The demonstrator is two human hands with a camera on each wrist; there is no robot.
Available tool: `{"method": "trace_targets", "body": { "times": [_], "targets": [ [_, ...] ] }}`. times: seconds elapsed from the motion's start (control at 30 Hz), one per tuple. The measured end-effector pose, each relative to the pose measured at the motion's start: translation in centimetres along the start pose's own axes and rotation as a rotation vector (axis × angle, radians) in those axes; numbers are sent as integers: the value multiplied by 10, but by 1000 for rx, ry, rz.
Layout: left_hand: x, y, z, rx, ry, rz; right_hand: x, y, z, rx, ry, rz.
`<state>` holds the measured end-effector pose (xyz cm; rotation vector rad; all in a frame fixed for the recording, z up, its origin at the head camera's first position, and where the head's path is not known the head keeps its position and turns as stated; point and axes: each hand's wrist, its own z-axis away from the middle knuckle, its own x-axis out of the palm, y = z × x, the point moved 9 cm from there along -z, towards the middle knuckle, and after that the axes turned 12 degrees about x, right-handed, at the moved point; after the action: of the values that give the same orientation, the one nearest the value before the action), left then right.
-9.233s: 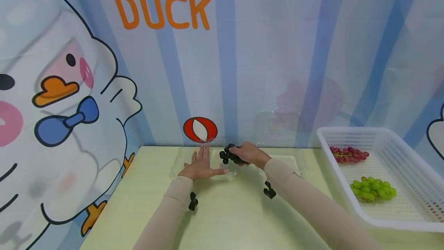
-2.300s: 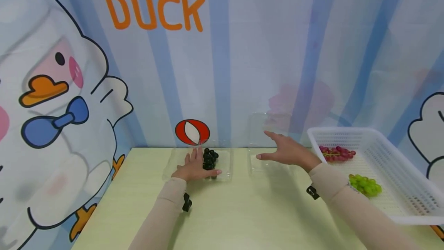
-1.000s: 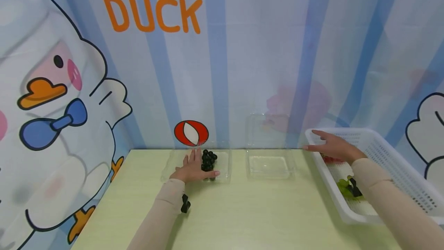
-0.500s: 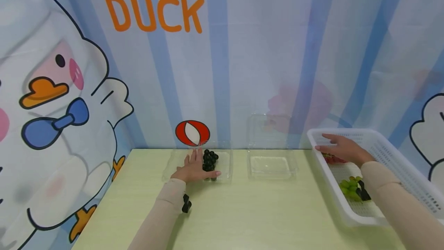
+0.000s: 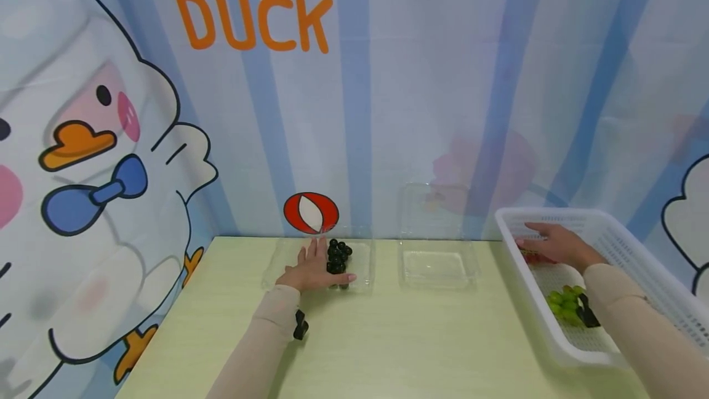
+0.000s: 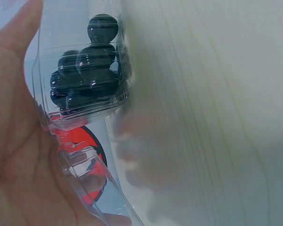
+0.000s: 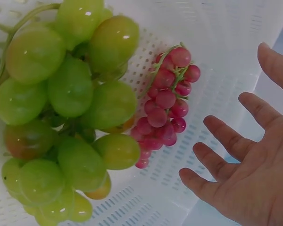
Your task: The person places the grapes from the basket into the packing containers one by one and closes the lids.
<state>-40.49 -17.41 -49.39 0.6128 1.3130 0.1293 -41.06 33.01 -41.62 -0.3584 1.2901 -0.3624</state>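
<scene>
"Where are the red grapes [image 7: 162, 101]?"

"In the white basket [image 5: 536, 294], at its far end. The right hand [image 5: 559, 246] is just above them, inside the rim."

"Is its grip on anything?"

"No, it's released. The fingers are spread, and the right wrist view shows a gap between the fingertips and the fruit."

"What else is in there?"

"A bunch of green grapes [image 7: 70, 89], nearer the person than the red ones. From the head view, a black wrist piece [image 5: 587, 311] covers part of it."

"And the left hand [image 5: 310, 273]?"

"It rests on the left part of a clear box [image 5: 362, 263], fingers straight, its grip slack rather than clenched. The black grapes [image 5: 337, 255] lie in that box, right beside the fingers."

"Any other box?"

"Yes, a second box [image 5: 434, 268] on the desk [image 5: 421, 337], between the first one and the basket. Its lid stands up against the striped curtain [image 5: 410, 109]."
</scene>
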Motion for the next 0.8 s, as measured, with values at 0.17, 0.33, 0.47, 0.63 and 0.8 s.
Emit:
{"method": "trace_targets", "body": {
  "times": [0.17, 0.33, 0.47, 0.63, 0.8],
  "targets": [
    [0, 1, 0, 8, 5, -4, 2, 8, -3, 30, 0, 34],
    [-1, 2, 0, 10, 8, -7, 7, 22, -13, 50, -18, 45],
    [-1, 2, 0, 8, 10, -3, 10, 28, -15, 37, -2, 75],
    [-2, 1, 0, 5, 11, 5, 10, 30, -16, 5, 50, 131],
    [-2, 2, 1, 8, 9, 11, 14, 38, -19, 26, 72, 151]
  ]
}}
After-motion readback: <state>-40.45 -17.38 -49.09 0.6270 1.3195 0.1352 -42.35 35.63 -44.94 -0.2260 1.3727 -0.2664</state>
